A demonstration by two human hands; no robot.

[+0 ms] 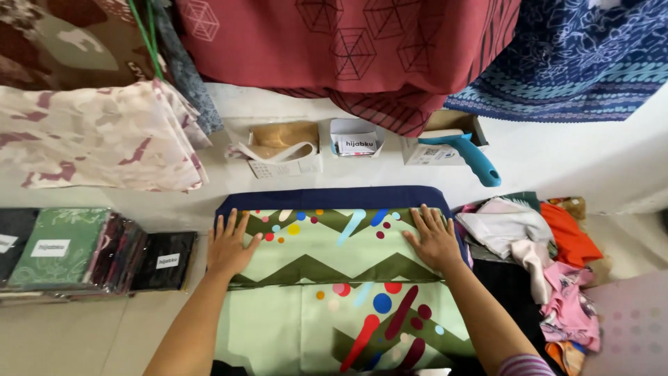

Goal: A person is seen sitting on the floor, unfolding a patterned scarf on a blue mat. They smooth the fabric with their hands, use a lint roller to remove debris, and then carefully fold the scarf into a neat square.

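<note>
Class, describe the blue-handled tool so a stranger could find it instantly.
Start at the dark red cloth hanging along the back. Below its right end sits a small open cardboard box. The blue-handled tool juts out of it, the only bright turquoise thing among the boxes.

free: bare floor (83, 334) front-left | blocked: packet stack (90, 251) left, clothes pile (550, 257) right

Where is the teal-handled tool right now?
In the head view, the teal-handled tool lies upper right of centre, sticking out of a small open box by the wall, beyond the right hand.
</note>
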